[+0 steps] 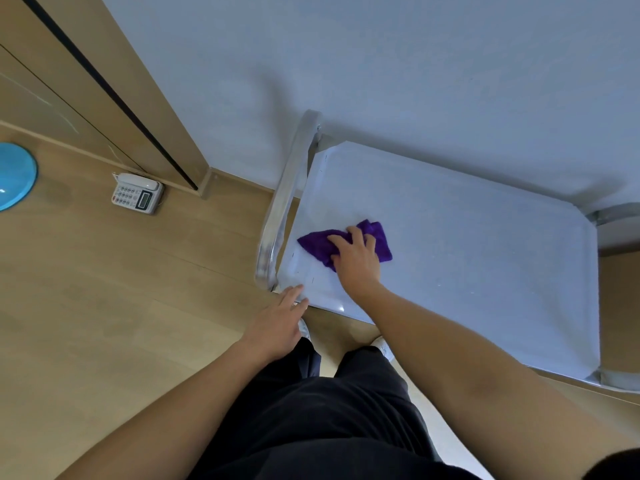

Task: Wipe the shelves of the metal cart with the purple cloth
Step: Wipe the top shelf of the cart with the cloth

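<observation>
A pale wall (pixel 381 64) fills the upper view, and a wood-look floor (pixel 104 289) spreads to the left below it. The metal cart (pixel 467 254) stands against the wall. Its top shelf is a shallow tray with a raised rim, and the purple cloth (pixel 315 245) lies in it, bunched, near the left end beside the curved handle (pixel 284 202). The right hand (pixel 356 261) lies palm-down on the cloth and presses it to the shelf with fingers spread, not closed round it. The left hand (pixel 277 323) is flat with straight fingers, its tips touching the shelf's near-left corner rim. On the floor, well apart from the cart, sit a white desk telephone (pixel 136 198) and, at the left edge, a blue round dish (pixel 14 176).
</observation>
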